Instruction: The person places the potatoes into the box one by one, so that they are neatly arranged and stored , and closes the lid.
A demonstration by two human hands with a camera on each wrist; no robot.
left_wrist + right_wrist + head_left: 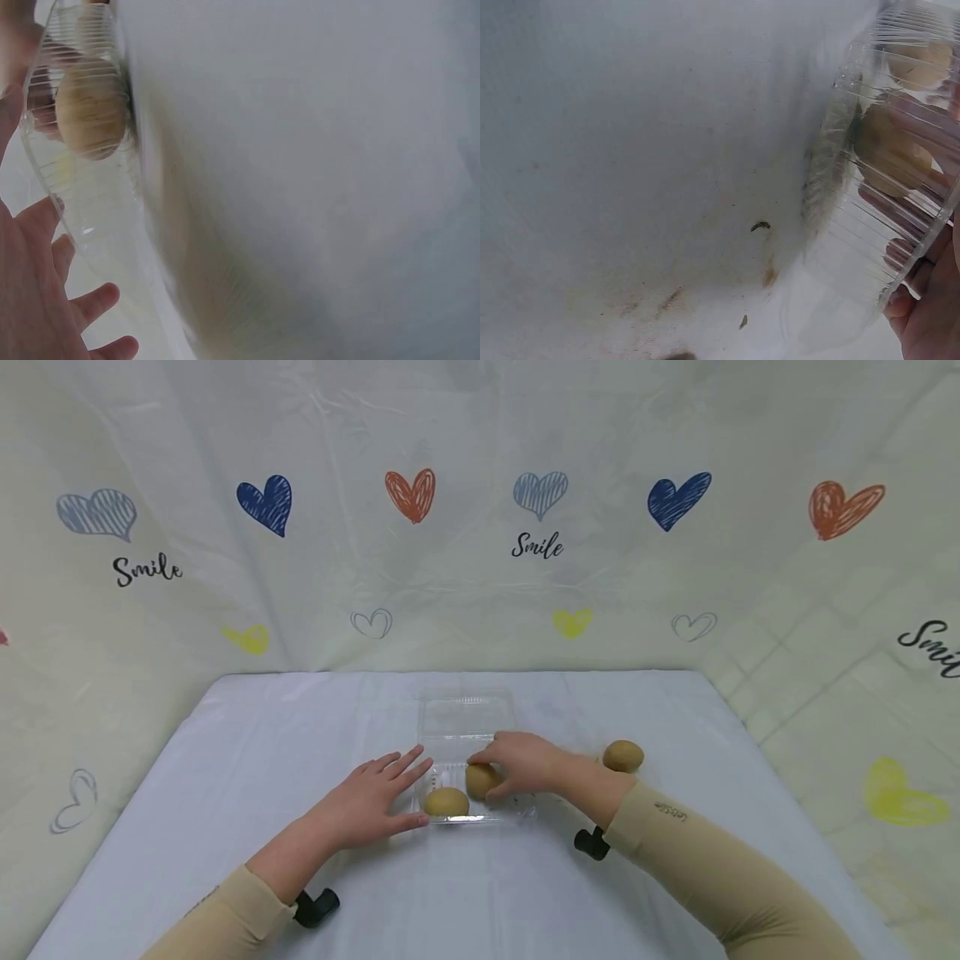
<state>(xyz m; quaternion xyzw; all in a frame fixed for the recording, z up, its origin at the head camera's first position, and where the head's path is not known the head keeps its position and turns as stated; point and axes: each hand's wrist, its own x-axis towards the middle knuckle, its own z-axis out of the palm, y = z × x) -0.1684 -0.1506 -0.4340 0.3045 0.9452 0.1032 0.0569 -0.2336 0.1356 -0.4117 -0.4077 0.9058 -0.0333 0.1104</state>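
Observation:
A clear plastic clamshell box (465, 819) lies on the table with its lid (465, 717) folded back. One potato (447, 802) rests in its front left part. My right hand (525, 763) reaches into the box and grips a second potato (480, 782) between thumb and fingers. Through the ribbed wall in the right wrist view, those fingers (904, 202) show around the potato. My left hand (372, 802) is at the box's left side, fingers spread, with the thumb tip at the front rim. It holds nothing.
A third potato (623, 756) sits on the white-covered table (300, 727), right of the box and beyond my right wrist. Brown crumbs (760, 226) and smears of dirt mark the cloth beside the box. A curtain with printed hearts (465, 568) hangs behind the table.

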